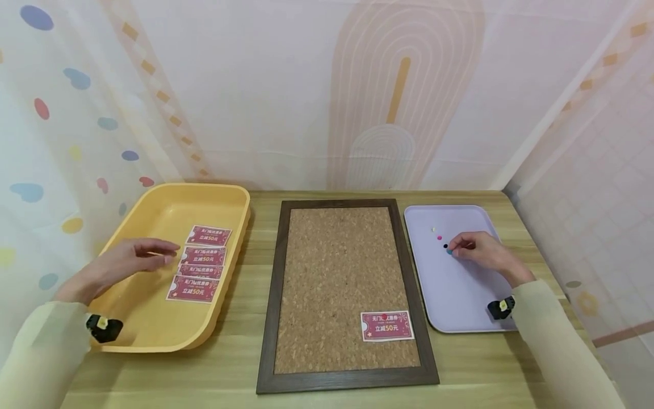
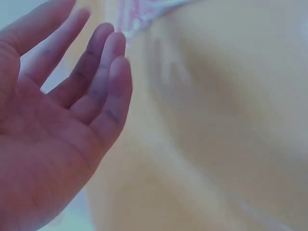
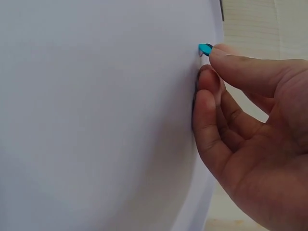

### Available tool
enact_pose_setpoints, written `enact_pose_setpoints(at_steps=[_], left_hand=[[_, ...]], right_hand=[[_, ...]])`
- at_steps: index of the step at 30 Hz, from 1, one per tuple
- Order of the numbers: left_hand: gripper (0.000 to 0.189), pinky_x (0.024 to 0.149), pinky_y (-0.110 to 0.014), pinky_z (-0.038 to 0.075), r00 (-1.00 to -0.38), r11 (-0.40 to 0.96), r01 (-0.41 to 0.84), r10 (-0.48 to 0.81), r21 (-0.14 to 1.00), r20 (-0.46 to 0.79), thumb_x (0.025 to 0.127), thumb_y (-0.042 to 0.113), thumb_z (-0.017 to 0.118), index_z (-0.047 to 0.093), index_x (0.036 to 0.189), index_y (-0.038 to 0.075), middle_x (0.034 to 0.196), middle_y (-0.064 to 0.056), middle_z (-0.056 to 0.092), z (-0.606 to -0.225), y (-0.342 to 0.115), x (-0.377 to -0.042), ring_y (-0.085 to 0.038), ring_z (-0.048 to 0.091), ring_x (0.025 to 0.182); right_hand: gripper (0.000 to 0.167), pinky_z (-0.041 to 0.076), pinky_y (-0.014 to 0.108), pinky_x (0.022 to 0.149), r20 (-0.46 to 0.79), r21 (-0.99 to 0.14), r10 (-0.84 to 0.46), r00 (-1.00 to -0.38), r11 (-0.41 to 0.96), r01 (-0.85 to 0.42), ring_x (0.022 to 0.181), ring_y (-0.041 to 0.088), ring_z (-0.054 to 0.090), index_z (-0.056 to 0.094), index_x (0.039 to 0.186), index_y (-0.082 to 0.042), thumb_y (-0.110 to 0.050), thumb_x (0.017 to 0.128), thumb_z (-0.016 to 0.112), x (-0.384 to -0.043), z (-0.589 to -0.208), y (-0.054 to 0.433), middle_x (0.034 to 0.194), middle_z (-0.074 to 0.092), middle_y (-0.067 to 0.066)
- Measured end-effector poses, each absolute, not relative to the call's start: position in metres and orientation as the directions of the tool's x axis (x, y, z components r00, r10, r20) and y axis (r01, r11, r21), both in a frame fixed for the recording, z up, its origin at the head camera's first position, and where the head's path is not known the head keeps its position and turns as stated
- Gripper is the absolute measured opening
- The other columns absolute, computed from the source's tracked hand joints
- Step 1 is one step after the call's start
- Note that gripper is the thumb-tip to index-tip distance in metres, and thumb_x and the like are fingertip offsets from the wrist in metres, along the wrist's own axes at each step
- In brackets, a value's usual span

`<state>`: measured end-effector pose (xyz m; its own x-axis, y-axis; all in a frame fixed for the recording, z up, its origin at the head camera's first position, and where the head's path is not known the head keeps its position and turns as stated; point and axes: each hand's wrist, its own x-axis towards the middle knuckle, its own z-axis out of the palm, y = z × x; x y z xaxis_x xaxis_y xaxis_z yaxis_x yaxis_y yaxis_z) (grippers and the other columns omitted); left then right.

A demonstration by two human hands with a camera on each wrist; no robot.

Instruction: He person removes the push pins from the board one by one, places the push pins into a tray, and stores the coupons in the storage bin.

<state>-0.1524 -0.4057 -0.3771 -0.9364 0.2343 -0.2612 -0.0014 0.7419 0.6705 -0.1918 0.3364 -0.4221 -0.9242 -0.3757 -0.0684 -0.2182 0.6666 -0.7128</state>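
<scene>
My right hand [image 1: 477, 250] is low over the lilac tray [image 1: 460, 307], thumb and fingertips at a teal thumbtack [image 3: 205, 49] on its surface. Black [image 1: 445, 246], pink [image 1: 439, 238] and pale yellow [image 1: 433, 229] thumbtacks lie in a line beside it. My left hand [image 1: 130, 261] hovers over the yellow bin [image 1: 153, 335], its fingers loosely extended and holding nothing. Its fingertips point at several red paper coupons [image 1: 191, 288] lying along the bin's right side. Another coupon [image 1: 398, 328] is on the corkboard [image 1: 342, 272], lower right, with a red thumbtack [image 1: 384, 317] at its upper edge.
The dark-framed corkboard lies between bin and tray on the wooden table [image 1: 240, 363]. Patterned curtains [image 1: 286, 113] hang behind the table and at both sides. The bin has raised walls; the tray has a low rim.
</scene>
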Motion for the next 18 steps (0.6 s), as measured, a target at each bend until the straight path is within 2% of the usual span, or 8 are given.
enact_pose_setpoints(at_steps=[4,7,9,11,13,14,16,18], left_hand=[[0.056,0.081,-0.011,0.048,-0.972,0.762,0.019,0.165,0.647,-0.165,0.103,0.040,0.064,0.056,0.145,0.003,0.142,-0.023,0.058,-0.362,-0.385,-0.146,0.009,0.057,0.104],[0.055,0.080,-0.006,0.045,-0.990,0.752,0.061,0.128,0.656,-0.056,0.103,0.041,0.065,0.059,0.143,0.004,0.140,-0.022,0.061,-0.353,-0.362,-0.140,0.015,0.055,0.102],[0.051,0.081,-0.005,0.043,-0.994,0.757,0.096,0.109,0.647,0.020,0.102,0.041,0.065,0.062,0.141,0.007,0.139,-0.019,0.062,-0.347,-0.345,-0.136,0.003,0.063,0.108],[0.048,0.093,-0.019,0.048,-0.992,0.760,0.127,0.104,0.638,0.075,0.102,0.041,0.065,0.063,0.140,0.011,0.140,-0.016,0.062,-0.340,-0.328,-0.131,-0.017,0.064,0.120],[0.045,0.103,-0.038,0.046,-0.988,0.764,0.153,0.102,0.627,0.117,0.102,0.041,0.066,0.064,0.140,0.016,0.143,-0.013,0.060,-0.333,-0.312,-0.126,-0.036,0.056,0.131],[0.045,0.104,-0.046,0.044,-0.985,0.762,0.167,0.105,0.626,0.135,0.102,0.040,0.067,0.064,0.141,0.018,0.144,-0.011,0.060,-0.330,-0.303,-0.124,-0.042,0.051,0.135],[0.044,0.105,-0.054,0.039,-0.978,0.753,0.199,0.108,0.628,0.180,0.101,0.038,0.069,0.064,0.141,0.022,0.144,-0.008,0.061,-0.325,-0.287,-0.119,-0.038,0.050,0.136],[0.042,0.105,-0.040,0.039,-0.966,0.742,0.236,0.109,0.627,0.234,0.100,0.035,0.071,0.065,0.140,0.024,0.142,-0.004,0.064,-0.321,-0.271,-0.116,-0.031,0.051,0.135]], right_hand=[[0.010,0.047,0.020,0.078,-0.050,-0.712,-0.379,-0.924,0.662,-0.233,0.088,0.014,0.056,0.069,0.105,0.007,0.005,0.095,0.067,-0.190,-0.418,0.336,0.098,0.069,0.011],[0.013,0.048,0.020,0.077,-0.025,-0.715,-0.371,-0.928,0.656,-0.244,0.088,0.015,0.057,0.068,0.108,0.008,0.007,0.096,0.065,-0.186,-0.413,0.334,0.098,0.068,0.012],[0.014,0.048,0.020,0.077,-0.011,-0.718,-0.360,-0.933,0.652,-0.243,0.089,0.016,0.058,0.067,0.110,0.009,0.007,0.097,0.064,-0.183,-0.409,0.332,0.099,0.068,0.013],[0.015,0.049,0.020,0.076,0.003,-0.719,-0.351,-0.936,0.650,-0.246,0.089,0.016,0.058,0.066,0.112,0.010,0.004,0.098,0.064,-0.178,-0.406,0.330,0.100,0.068,0.015],[0.016,0.049,0.021,0.076,0.016,-0.717,-0.341,-0.940,0.651,-0.249,0.089,0.016,0.058,0.067,0.113,0.009,0.001,0.099,0.065,-0.174,-0.402,0.328,0.102,0.069,0.014],[0.016,0.049,0.020,0.075,0.029,-0.715,-0.341,-0.940,0.650,-0.258,0.089,0.015,0.058,0.067,0.113,0.009,0.001,0.100,0.065,-0.172,-0.401,0.327,0.102,0.069,0.014],[0.015,0.049,0.020,0.075,0.059,-0.712,-0.341,-0.938,0.645,-0.278,0.087,0.012,0.058,0.068,0.112,0.008,0.000,0.100,0.064,-0.168,-0.399,0.325,0.102,0.070,0.013],[0.015,0.048,0.020,0.073,0.084,-0.712,-0.337,-0.938,0.638,-0.293,0.084,0.009,0.058,0.068,0.112,0.007,-0.001,0.100,0.065,-0.164,-0.397,0.322,0.100,0.070,0.011]])
